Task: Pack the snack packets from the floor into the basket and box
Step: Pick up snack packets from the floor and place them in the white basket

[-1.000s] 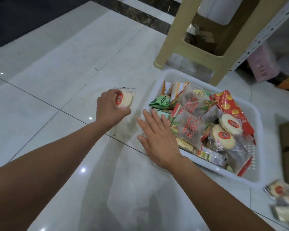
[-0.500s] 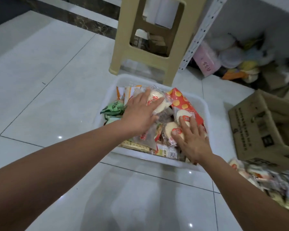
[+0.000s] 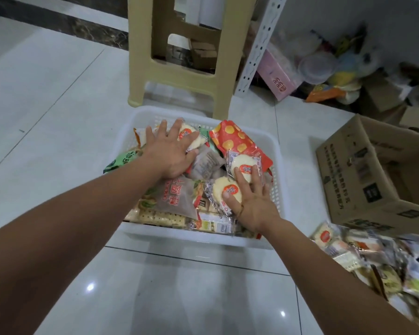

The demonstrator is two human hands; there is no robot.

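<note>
Packets like these are mostly thin, crinkly film around something light, so expect almost no weight and a fair bit of slip.

Your left hand [image 3: 172, 151] lies flat with the fingers spread over a round cake packet [image 3: 191, 139] at the far side of the white basket [image 3: 279, 165]. It's pressing, not gripping. Your right hand [image 3: 252, 204] is flat as well and holds nothing. Its fingertips rest on two more cake packets [image 3: 242, 165] closer to you. A red spotted bag [image 3: 235, 139] sits just beyond those fingertips, between your two hands.

The basket looks heaped close to its rim, so I'd guess anything glossy laid on top will want to slide off. Those round cakes look crumbly to me. If you're patting the heap down, go easy and use the whole palm rather than poking with fingertips.

The loose pile [image 3: 348, 252] is on the floor just right of your right forearm. The open cardboard box [image 3: 348, 180] stands beyond it, out to the right of that hand. For the pile, I'd cup each cake across its disc or pinch the crimped seam at the wrapper's edge. Grabbing the slick middle of the film probably just lets it squirt out.
</note>
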